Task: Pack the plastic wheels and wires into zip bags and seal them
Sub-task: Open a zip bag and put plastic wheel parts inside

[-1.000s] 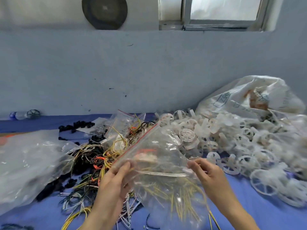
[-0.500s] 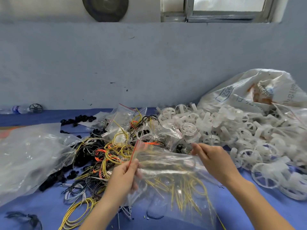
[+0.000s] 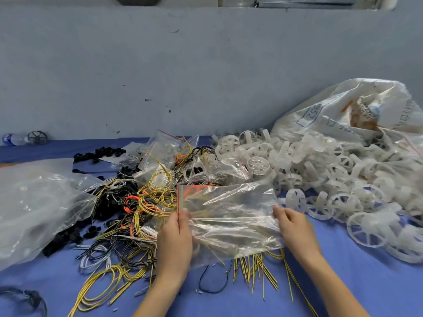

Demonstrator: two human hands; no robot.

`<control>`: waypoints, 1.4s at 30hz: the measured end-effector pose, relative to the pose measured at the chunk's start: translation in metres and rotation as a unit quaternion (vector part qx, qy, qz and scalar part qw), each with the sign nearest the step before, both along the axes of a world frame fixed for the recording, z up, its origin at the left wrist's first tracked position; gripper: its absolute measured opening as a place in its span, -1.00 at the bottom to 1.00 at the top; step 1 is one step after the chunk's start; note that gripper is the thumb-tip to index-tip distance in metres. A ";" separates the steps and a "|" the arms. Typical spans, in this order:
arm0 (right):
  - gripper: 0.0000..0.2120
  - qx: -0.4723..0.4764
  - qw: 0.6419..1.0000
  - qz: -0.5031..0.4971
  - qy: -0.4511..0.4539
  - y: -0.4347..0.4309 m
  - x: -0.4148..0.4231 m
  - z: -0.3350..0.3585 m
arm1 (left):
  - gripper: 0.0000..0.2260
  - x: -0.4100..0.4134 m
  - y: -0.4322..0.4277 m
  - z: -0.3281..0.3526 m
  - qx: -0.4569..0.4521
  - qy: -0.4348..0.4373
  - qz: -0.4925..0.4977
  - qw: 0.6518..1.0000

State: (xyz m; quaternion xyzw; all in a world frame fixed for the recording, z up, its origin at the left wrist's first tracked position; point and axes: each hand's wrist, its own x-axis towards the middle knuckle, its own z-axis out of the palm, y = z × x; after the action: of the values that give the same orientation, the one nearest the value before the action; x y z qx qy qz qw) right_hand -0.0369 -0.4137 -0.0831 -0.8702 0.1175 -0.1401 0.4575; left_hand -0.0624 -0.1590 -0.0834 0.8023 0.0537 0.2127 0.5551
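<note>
Far left, a water bottle (image 3: 10,139) and a black wheel (image 3: 37,137) are seen against the wall. A large clear plastic sheet (image 3: 34,202) is spread at the left on the blue table cover (image 3: 366,282), with small black parts (image 3: 98,154) behind it. A tangle of wires (image 3: 128,202), yellow, black, orange and white, is piled left of centre, and spare zip bags (image 3: 164,145) lie behind it. The left hand (image 3: 175,239) is clamped on the left edge of the zip bag (image 3: 229,213), thumb and fingers pinching it by the red zip strip (image 3: 179,200). The bag is held at centre, stretched between both hands, over the wire pile. Yellow-green wires (image 3: 254,268) stick out past its near edge; whether they are inside or beneath cannot be told. The right hand (image 3: 295,227) is closed on the bag's right edge, fingers curled over it. To the right, white plastic wheels (image 3: 320,175) are heaped on the cover, spilling from a white sack (image 3: 343,113) at far right.
</note>
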 end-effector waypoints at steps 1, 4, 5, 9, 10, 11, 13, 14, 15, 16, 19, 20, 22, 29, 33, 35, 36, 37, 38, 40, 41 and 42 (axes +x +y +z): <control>-0.64 -0.029 0.999 -0.020 -0.002 -0.001 -0.003 0.002 | -0.66 0.002 -0.002 0.000 0.000 0.003 -0.011 1.000; -0.82 -0.180 0.968 -0.136 -0.107 0.007 -0.008 0.009 | -0.71 0.007 -0.011 0.001 0.022 0.017 -0.046 0.999; -0.76 -0.211 0.950 -0.142 -0.179 0.016 -0.009 0.010 | -0.71 0.009 -0.014 0.000 0.035 0.018 -0.056 0.998; -0.77 -0.137 0.955 0.012 -0.264 0.080 -0.009 0.008 | -0.69 0.006 -0.021 -0.006 0.014 0.028 -0.094 0.995; -0.78 -0.138 0.958 0.038 -0.250 0.093 -0.008 0.002 | -0.73 0.006 -0.020 -0.008 -0.003 0.029 -0.093 0.995; -0.78 -0.153 0.956 0.055 -0.245 0.101 -0.006 -0.005 | -0.79 0.006 -0.018 -0.010 -0.030 0.033 -0.088 0.995; -0.77 -0.158 0.956 0.089 -0.229 0.107 -0.001 -0.017 | -0.81 0.009 -0.011 -0.015 -0.088 0.048 -0.073 0.992; -0.77 -0.153 0.958 0.106 -0.220 0.106 0.001 -0.020 | -0.80 0.010 -0.009 -0.016 -0.110 0.060 -0.072 0.990; -0.79 -0.150 0.957 0.120 -0.219 0.104 0.001 -0.021 | -0.80 0.010 -0.007 -0.017 -0.125 0.069 -0.078 0.987; -0.79 -0.144 0.956 0.127 -0.223 0.101 0.000 -0.022 | -0.81 0.010 -0.007 -0.017 -0.131 0.071 -0.083 0.985; -0.81 -0.096 0.960 0.155 -0.212 0.097 -0.004 -0.023 | -0.87 0.010 -0.007 -0.017 -0.155 0.064 -0.103 0.980; -0.83 -0.078 0.961 0.170 -0.204 0.097 -0.004 -0.023 | -0.90 0.010 -0.007 -0.017 -0.174 0.064 -0.118 0.976; -0.86 -0.041 0.961 0.199 -0.186 0.099 -0.005 -0.022 | -0.91 0.011 -0.007 -0.017 -0.197 0.065 -0.152 0.967; -0.65 0.040 0.962 0.242 -0.120 0.111 -0.009 -0.024 | -0.72 0.015 -0.007 -0.024 -0.130 0.073 -0.234 0.961; -0.83 0.084 0.964 0.226 -0.110 0.108 -0.007 -0.021 | -0.64 0.014 -0.010 -0.026 -0.072 0.056 -0.235 0.968; -0.84 0.102 0.962 0.234 -0.096 0.108 -0.008 -0.019 | -0.61 0.013 -0.010 -0.028 -0.065 0.047 -0.215 0.973; -0.84 0.108 0.962 0.232 -0.091 0.107 -0.008 -0.018 | -0.59 0.013 -0.010 -0.029 -0.061 0.045 -0.203 0.976; -0.83 0.114 0.963 0.226 -0.087 0.107 -0.007 -0.018 | -0.59 0.013 -0.010 -0.030 -0.061 0.045 -0.190 0.979; -0.83 0.121 0.965 0.217 -0.084 0.107 -0.006 -0.018 | -0.58 0.013 -0.010 -0.030 -0.066 0.046 -0.179 0.981; -0.85 0.137 0.969 0.191 -0.081 0.106 -0.004 -0.018 | -0.59 0.013 -0.010 -0.030 -0.085 0.042 -0.171 0.981; -0.86 0.149 0.969 0.180 -0.082 0.106 -0.004 -0.019 | -0.59 0.012 -0.011 -0.029 -0.089 0.039 -0.176 0.980; -0.88 0.165 0.967 0.173 -0.084 0.106 -0.003 -0.019 | -0.55 0.011 -0.012 -0.028 -0.083 0.037 -0.186 0.978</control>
State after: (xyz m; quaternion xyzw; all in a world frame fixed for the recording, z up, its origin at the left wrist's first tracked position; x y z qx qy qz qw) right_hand -0.0404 -0.3079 -0.1021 -0.7746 -0.0526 -0.1101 0.6205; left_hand -0.0518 -0.1708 -0.1109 0.7567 -0.0585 0.0707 0.6474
